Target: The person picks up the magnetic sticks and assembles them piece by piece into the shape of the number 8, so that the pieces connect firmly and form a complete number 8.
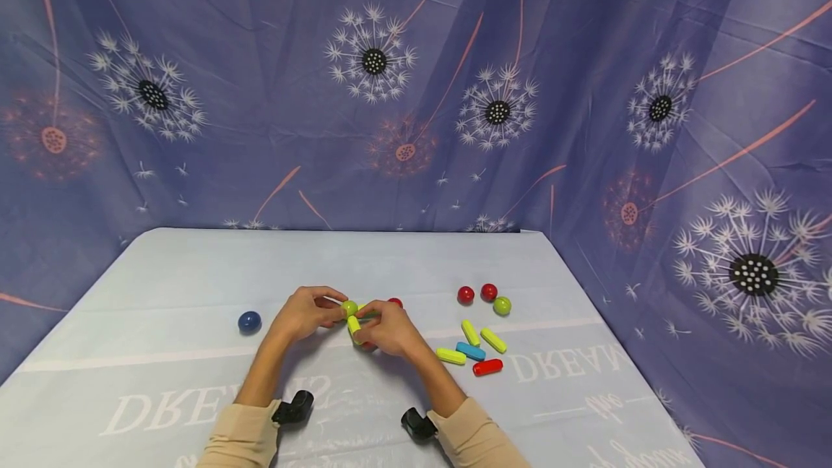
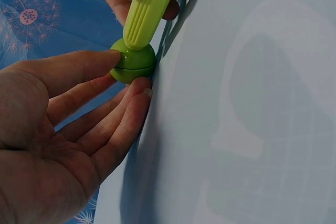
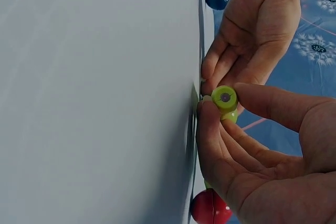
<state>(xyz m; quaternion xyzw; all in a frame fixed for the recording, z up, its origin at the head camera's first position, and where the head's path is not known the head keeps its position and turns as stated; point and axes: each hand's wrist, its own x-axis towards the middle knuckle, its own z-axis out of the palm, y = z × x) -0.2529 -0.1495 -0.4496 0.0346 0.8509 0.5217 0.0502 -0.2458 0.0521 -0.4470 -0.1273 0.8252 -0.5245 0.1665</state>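
My left hand pinches a green ball between thumb and fingers, low over the table. My right hand pinches a yellow-green ridged toy stick; the stick's end touches the ball in the left wrist view. Its other end, a round face with a grey centre, shows in the right wrist view, where the stick hides most of the ball. A red ball lies beside the right hand. Another yellow-green stick is partly hidden behind the right fingers.
A blue ball lies left of the hands. To the right are red balls, a green ball, yellow-green sticks, a blue stick and a red stick. A patterned curtain hangs behind the table.
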